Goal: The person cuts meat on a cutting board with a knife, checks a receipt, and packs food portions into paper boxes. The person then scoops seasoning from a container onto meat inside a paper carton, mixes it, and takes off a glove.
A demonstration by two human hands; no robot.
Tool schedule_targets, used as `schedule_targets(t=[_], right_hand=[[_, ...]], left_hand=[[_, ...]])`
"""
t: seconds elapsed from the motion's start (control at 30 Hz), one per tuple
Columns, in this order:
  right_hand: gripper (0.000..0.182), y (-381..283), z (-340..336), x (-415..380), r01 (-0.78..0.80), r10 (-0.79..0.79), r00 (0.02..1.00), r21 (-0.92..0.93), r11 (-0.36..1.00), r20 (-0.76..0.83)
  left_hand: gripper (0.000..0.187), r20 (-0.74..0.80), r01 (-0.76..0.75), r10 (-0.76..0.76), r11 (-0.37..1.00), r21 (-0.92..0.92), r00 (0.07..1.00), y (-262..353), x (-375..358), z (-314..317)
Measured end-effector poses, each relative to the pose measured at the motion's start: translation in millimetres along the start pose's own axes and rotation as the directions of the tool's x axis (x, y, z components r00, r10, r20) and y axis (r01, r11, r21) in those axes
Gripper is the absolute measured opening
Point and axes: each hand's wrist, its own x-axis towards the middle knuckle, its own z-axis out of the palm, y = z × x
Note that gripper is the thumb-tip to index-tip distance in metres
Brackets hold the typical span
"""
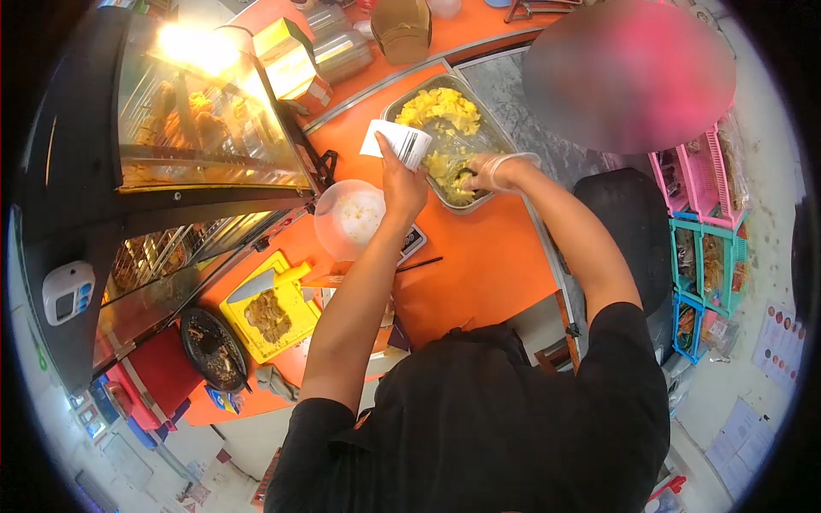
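Note:
My left hand grips a white paper cup with dark print, held tilted at the left edge of a metal tray. Yellow food chunks are heaped at the tray's far end, and more lie at its near end. My right hand, in a clear plastic glove, reaches into the near end with its fingers curled around some chunks; the fingertips are partly hidden. Just left of my left wrist, a translucent round bowl sits by a scale, which my forearm partly covers.
A yellow cutting board holds a knife and sliced brown food. Beside it is a black pan. A lit glass display cabinet stands at left. Another person, blurred, is at upper right, near stacked baskets.

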Motion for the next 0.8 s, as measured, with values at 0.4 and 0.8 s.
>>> schedule_targets(t=[0.4, 0.8], right_hand=[[0.039, -62.4, 53.5, -103.7, -0.085, 0.046, 0.996, 0.823, 0.562, 0.071], [0.039, -290.1, 200.4, -50.6, 0.531, -0.393, 0.777, 0.177, 0.829, -0.491]], left_hand=[[0.103, -0.363, -0.248, 0.332, 0.933, 0.26, 0.87, 84.7, -172.7, -212.2], [0.108, -0.869, 0.221, -0.051, 0.973, 0.067, 0.491, 27.8, -390.4, -285.1]])
